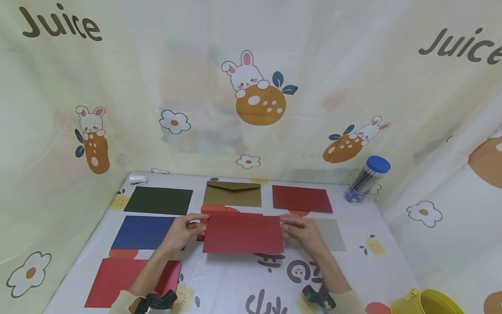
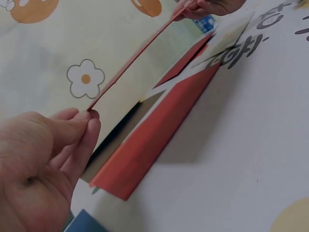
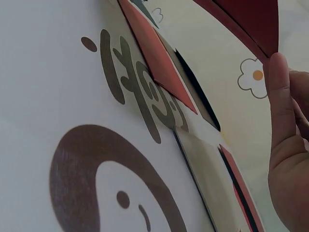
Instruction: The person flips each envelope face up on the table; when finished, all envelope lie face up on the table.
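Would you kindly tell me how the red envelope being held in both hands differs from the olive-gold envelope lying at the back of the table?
The red envelope is lifted off the table, pinched at its ends by the left hand and right hand; the olive-gold envelope lies flat and untouched. The red envelope shows a plain face, while the olive-gold envelope shows its pointed flap. They differ in colour. Both are rectangular and look similar in size.

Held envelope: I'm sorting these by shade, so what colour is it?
Red; the envelope, pinched by the left hand and right hand, shows best in the head view.
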Demonstrator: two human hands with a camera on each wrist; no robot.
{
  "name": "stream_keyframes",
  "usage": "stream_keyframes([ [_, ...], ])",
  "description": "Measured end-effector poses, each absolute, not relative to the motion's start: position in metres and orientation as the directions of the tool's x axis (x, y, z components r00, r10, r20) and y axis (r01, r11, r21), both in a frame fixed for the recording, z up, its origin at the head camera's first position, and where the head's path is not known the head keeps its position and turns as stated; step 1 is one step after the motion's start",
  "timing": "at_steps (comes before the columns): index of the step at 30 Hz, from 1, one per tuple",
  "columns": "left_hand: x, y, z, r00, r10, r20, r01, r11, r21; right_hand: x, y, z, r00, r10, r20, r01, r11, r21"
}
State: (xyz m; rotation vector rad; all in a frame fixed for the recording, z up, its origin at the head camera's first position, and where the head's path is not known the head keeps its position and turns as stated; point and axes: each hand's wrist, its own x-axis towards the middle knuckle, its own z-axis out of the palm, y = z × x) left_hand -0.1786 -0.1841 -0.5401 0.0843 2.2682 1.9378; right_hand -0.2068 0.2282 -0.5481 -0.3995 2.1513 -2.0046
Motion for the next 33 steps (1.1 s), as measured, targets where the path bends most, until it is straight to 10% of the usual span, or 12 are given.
stream_keyframes([
  [33,-0.1777,-0.1851,-0.5432,-0.999,0.044,-0.015,-0.004,0.228,0.974,-0.2029,0.2197,-0.5475,-0.959,-0.262,0.106,-0.183,0.29,-0.939],
])
